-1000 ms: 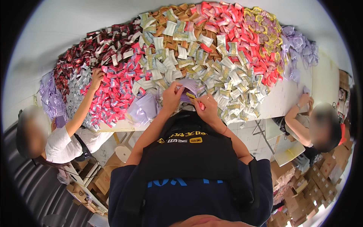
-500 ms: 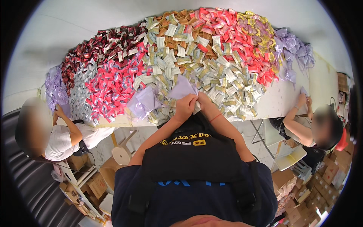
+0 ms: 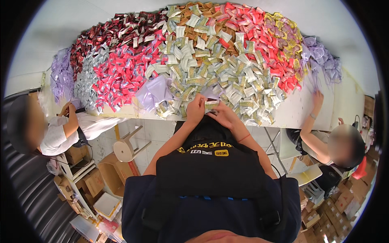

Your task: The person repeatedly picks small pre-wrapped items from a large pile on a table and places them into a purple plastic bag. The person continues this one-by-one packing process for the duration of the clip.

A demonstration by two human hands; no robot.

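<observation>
At the table's near edge, my left hand and my right hand are close together with bent, closed fingers. Between them is a small white-and-green packet, which my right fingers grip. Just beyond it a thin lavender drawstring-style pouch shows, its edge at my left fingertips; my hands partly hide it. Another lavender pouch lies to the left on the packets. A wide heap of white-and-green packets spreads in front of both hands.
Pink packets, silver ones and dark red ones lie left; red packets and yellow-edged ones lie right. Lavender pouches pile at the far right. Co-workers sit on both sides. A stool stands behind left.
The lavender pouch at my hands has dropped lower and its mouth has spread; a white-and-green packet now shows between my fingers. The co-worker on the right has reached toward the lavender pile.
</observation>
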